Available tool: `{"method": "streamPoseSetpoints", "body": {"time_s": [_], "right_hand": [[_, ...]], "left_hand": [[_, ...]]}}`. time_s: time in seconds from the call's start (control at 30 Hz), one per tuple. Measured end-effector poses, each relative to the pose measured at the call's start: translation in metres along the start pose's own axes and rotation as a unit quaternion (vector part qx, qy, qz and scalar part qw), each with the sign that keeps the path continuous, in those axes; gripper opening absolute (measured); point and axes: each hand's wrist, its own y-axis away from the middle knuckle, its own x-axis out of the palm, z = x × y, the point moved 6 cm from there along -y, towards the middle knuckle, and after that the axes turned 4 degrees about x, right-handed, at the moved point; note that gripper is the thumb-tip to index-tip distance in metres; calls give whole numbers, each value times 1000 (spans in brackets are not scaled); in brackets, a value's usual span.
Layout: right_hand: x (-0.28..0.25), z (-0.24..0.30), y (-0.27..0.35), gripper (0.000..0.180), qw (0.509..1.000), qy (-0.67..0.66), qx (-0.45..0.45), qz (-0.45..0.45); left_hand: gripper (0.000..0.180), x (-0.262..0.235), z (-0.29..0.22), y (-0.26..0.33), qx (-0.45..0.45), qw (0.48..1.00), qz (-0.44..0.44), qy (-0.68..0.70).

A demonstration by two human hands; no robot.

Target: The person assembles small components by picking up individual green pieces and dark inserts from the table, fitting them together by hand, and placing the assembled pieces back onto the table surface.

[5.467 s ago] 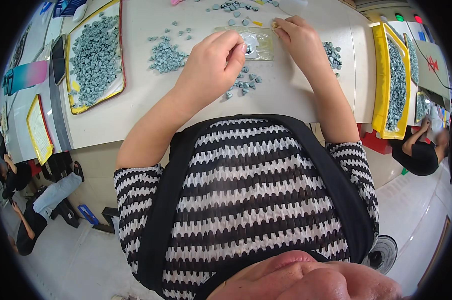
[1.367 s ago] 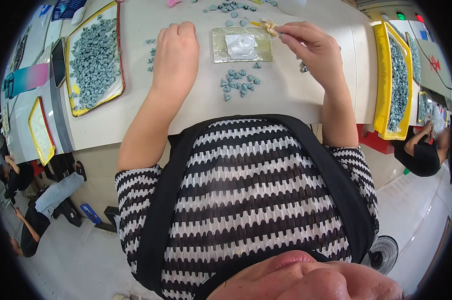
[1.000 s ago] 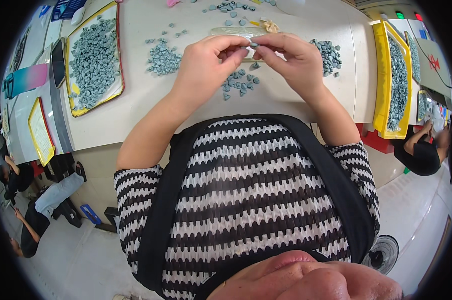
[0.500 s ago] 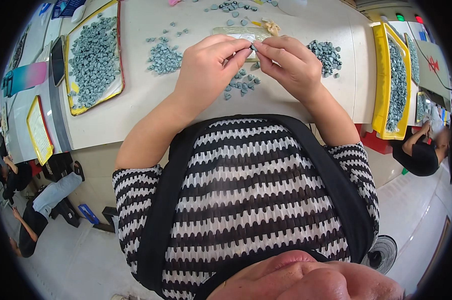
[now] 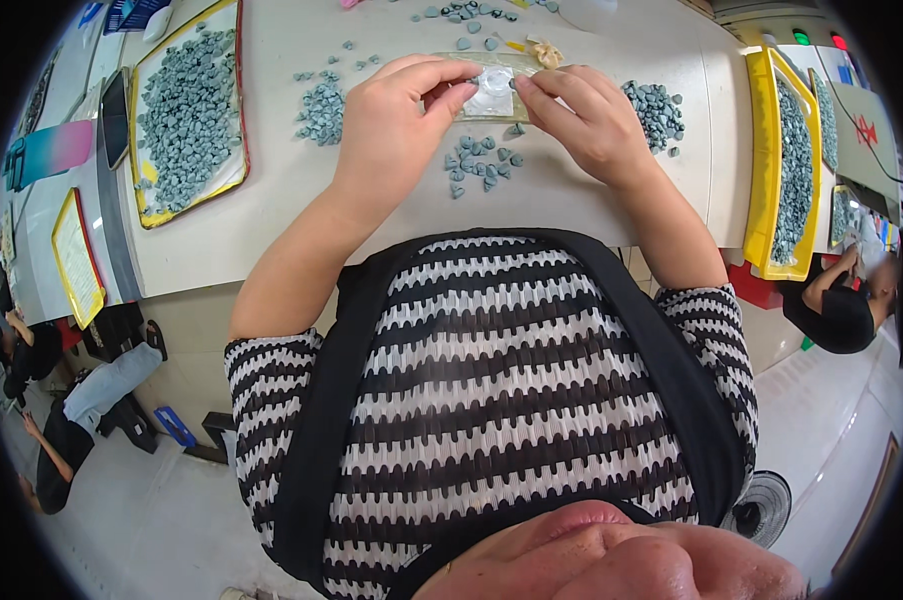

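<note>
Here, the white table (image 5: 301, 215) ran beneath both hands, pale floor (image 5: 216, 520) below. Left hand (image 5: 396, 112) and right hand (image 5: 589, 118) each pinched a small stone (image 5: 513, 84), clear pad (image 5: 492, 102) between; loose stones (image 5: 480, 168) lay bodyward.

Our white table (image 5: 301, 225) carries a yellow-edged tray (image 5: 223, 177) at left; mid-table we see a translucent mat (image 5: 522, 66), a crumpled beige wad (image 5: 546, 54) by its far right corner, and around the mat a left pile (image 5: 323, 114), right pile (image 5: 656, 115) and nearer cluster (image 5: 467, 163) of grey-green stones

The stones (image 5: 654, 112) are grey-green, the desk (image 5: 271, 205) is white, the box (image 5: 764, 150) yellow, and the shirt (image 5: 531, 380) has black-and-white stripes.
</note>
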Motion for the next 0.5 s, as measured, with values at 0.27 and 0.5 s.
{"method": "streamPoseSetpoints", "body": {"time_s": [0.27,0.5], "right_hand": [[3,3,-1,34,1000,21,1,22],[0,-3,-4,20,989,-93,107,-48]], "left_hand": [[15,2,-3,-1,79,994,-14,-69],[16,9,-1,0,69,996,17,-51]]}}
